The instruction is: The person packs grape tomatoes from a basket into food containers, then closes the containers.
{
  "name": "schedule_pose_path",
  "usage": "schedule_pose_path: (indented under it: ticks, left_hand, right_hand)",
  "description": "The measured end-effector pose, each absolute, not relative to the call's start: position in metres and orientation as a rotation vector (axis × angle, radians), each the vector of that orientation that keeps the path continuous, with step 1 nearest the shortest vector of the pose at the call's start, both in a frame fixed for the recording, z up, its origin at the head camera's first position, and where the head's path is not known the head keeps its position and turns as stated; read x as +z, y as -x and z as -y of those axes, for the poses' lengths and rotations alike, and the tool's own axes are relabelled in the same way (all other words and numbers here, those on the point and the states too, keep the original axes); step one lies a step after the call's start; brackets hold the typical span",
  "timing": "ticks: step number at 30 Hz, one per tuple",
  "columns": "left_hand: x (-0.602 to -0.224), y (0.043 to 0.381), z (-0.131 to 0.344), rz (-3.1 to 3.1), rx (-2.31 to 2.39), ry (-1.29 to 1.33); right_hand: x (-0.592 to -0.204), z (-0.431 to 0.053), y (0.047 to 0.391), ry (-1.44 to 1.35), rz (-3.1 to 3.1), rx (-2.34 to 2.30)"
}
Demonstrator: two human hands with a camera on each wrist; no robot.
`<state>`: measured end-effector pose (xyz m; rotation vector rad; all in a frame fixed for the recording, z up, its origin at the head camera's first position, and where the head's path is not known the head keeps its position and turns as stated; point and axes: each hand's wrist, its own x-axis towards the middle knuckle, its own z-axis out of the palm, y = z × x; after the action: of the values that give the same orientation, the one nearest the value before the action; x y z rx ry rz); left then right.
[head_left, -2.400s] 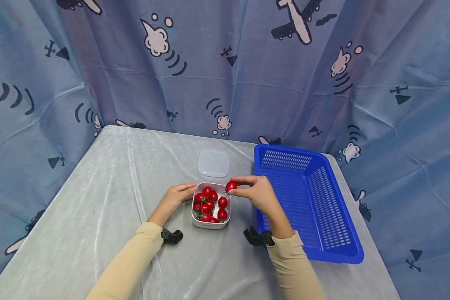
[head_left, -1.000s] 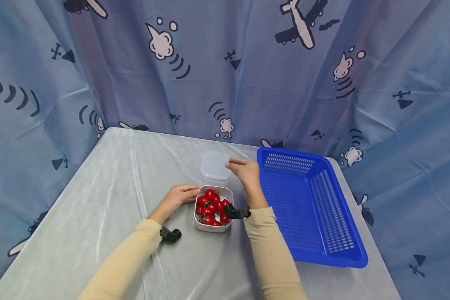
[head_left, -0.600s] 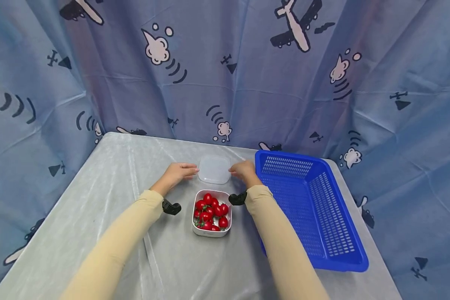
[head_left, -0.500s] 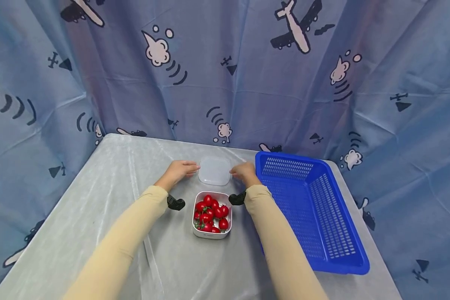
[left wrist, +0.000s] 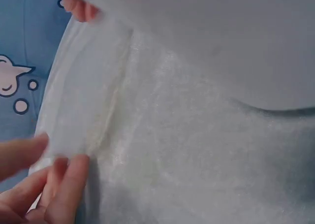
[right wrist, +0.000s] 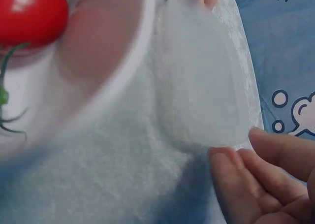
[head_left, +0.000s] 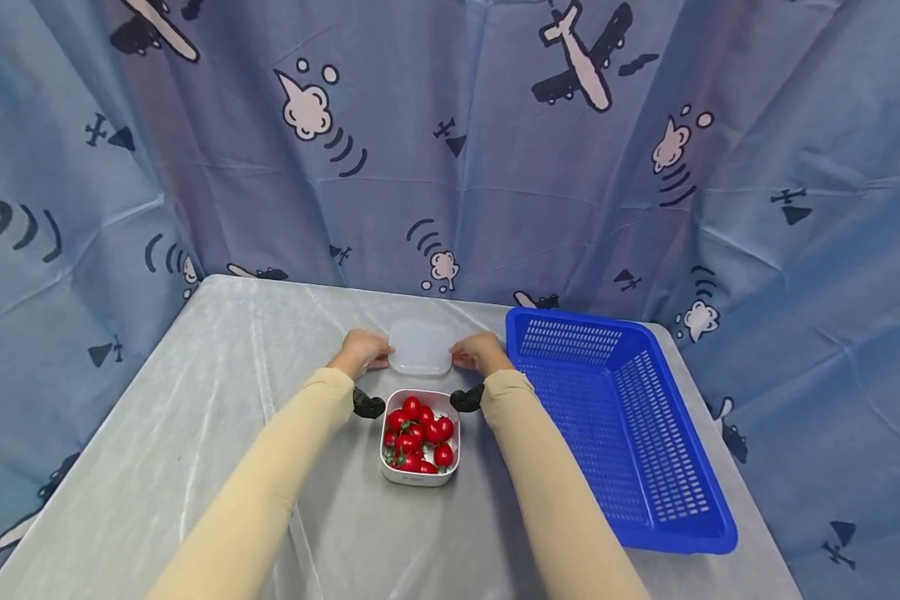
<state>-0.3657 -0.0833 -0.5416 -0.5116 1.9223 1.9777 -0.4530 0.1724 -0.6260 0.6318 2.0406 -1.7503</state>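
Observation:
A translucent, rounded-square plastic lid (head_left: pixel 420 348) is at the middle of the table's far half. My left hand (head_left: pixel 362 353) pinches its left edge, thumb and fingertips (left wrist: pixel 74 167) at the rim in the left wrist view. At the opposite edge my right hand (head_left: pixel 482 353) pinches the lid (right wrist: pixel 206 86), thumb on one side and fingers (right wrist: pixel 226 170) on the other. Nearer to me, between my forearms, stands a white open box (head_left: pixel 418 480) with several red cherry tomatoes (head_left: pixel 407 443) inside, some with green stems.
A large blue plastic basket (head_left: pixel 693 508) with slotted sides stands right of my right arm. The table (head_left: pixel 225 417) has a pale cloth cover. A blue curtain (head_left: pixel 390 150) with airplane prints hangs behind its far edge.
My right hand put a cherry tomato into the box, then moved to the lid. My left hand left the box's rim for the lid's left edge. Both hands have closed in on the lid.

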Motion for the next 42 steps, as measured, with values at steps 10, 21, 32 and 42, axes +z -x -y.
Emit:
schedule_pose_path:
  ticks: [10, 21, 32, 42]
  left_hand:
    - [-0.480, 0.333, 0.106, -1.868, 2.015, 0.224]
    - [-0.467, 0.317, 0.122, -2.122, 1.890, -0.078]
    - [-0.465, 0.281, 0.124, -2.414, 1.768, -0.332]
    - [-0.474, 0.257, 0.113, -2.390, 1.835, -0.368]
  right_hand:
    - [-0.472, -0.141, 0.355, -0.540, -2.116, -1.697]
    - [-0.416, -0.144, 0.297, -0.404, -1.890, -1.819]
    - [-0.409, -0.153, 0.277, -0.501, -1.825, -1.848]
    - [-0.416, -0.154, 0.254, -0.419, -1.820, -1.602]
